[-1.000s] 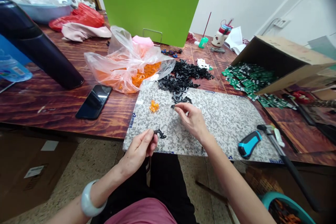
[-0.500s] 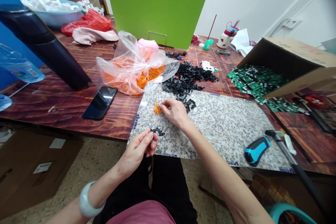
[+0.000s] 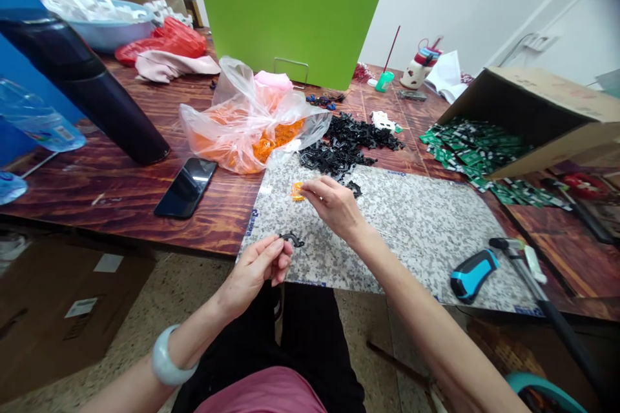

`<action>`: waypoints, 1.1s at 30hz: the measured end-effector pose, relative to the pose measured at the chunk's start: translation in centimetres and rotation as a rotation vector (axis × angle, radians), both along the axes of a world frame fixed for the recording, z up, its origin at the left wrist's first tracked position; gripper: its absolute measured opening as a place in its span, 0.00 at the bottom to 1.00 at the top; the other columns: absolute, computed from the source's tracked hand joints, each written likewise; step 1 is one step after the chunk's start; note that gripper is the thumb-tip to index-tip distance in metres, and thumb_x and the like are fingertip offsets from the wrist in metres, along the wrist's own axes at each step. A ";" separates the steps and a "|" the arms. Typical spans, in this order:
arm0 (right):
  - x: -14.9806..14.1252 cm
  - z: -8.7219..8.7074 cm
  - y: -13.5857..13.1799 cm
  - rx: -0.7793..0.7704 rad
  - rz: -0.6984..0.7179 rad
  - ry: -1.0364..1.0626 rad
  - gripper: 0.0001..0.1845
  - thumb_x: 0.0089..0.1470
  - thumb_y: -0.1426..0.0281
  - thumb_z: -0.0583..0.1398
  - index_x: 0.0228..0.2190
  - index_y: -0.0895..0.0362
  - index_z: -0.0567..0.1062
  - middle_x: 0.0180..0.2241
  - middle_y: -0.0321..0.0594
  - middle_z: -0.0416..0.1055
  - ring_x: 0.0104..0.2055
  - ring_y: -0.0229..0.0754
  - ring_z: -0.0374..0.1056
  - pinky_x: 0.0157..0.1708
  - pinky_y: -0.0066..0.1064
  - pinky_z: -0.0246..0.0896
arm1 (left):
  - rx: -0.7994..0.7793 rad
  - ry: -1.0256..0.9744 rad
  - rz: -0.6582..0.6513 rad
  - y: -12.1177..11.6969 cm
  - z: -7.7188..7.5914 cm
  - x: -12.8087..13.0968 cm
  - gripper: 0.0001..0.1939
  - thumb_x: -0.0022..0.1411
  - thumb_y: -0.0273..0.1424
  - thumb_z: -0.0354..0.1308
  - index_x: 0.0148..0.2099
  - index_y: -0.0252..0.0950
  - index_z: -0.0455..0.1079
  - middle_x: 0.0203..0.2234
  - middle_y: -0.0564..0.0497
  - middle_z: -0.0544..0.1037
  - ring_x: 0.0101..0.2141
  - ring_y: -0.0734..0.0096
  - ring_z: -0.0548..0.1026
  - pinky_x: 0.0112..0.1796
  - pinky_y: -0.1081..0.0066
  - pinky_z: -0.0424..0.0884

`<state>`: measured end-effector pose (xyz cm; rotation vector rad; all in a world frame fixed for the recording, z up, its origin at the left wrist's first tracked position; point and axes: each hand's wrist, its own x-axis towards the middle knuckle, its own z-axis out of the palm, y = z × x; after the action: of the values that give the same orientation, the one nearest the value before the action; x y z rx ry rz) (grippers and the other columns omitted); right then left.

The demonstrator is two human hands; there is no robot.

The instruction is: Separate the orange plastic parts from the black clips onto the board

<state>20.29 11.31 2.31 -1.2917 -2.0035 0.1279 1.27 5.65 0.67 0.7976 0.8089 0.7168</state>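
Observation:
My left hand (image 3: 261,264) pinches a curved black plastic part (image 3: 292,240) between thumb and forefinger, held over the near left of the speckled grey board (image 3: 411,226). Above the same board, my right hand (image 3: 334,206) has its fingertips closed on small orange plastic pieces (image 3: 296,191). How many of them the fingers grip is hidden. Just behind the right hand, a heap of black plastic parts (image 3: 356,142) spreads from the board's far edge onto the wooden table. One loose black part (image 3: 354,189) lies beside the right knuckles.
A clear bag of orange pieces (image 3: 227,135) sits behind the board, a phone (image 3: 186,187) and dark flask (image 3: 111,103) to its left. On the right are a blue-black tool handle (image 3: 473,275), a hammer (image 3: 527,277), and a carton (image 3: 537,110) spilling green circuit boards (image 3: 469,145).
My right hand has gone from the black parts leftward to the orange pieces, then shifted slightly right with its fingertips on them. The left hand keeps the black part almost in place.

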 end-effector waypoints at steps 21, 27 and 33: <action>0.8 -1.3 -6.1 -0.321 -0.357 -0.176 0.14 0.55 0.58 0.58 0.26 0.55 0.72 0.25 0.39 0.71 0.27 0.40 0.66 0.27 0.28 0.54 | 0.006 -0.015 0.042 -0.1 -0.3 0.1 0.15 0.60 0.42 0.57 0.33 0.33 0.66 0.21 0.57 0.66 0.22 0.78 0.64 0.23 0.77 0.59; 0.0 -1.8 -6.5 -0.432 -0.392 -0.112 0.10 0.53 0.63 0.60 0.25 0.55 0.72 0.26 0.39 0.73 0.27 0.40 0.68 0.25 0.28 0.53 | 0.098 0.075 0.028 -0.4 0.2 0.2 0.14 0.59 0.41 0.57 0.33 0.34 0.65 0.22 0.57 0.66 0.22 0.78 0.64 0.24 0.76 0.59; 0.8 -1.2 -7.0 -0.379 -0.343 0.119 0.09 0.56 0.64 0.57 0.29 0.56 0.74 0.26 0.38 0.74 0.25 0.38 0.67 0.27 0.29 0.59 | 0.254 0.208 -0.040 -0.3 0.1 0.3 0.12 0.59 0.40 0.56 0.35 0.35 0.64 0.21 0.58 0.65 0.22 0.76 0.63 0.27 0.75 0.61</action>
<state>21.10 4.32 1.09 -1.8026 -1.6781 0.4253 1.55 5.39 0.75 1.1284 0.8968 0.7167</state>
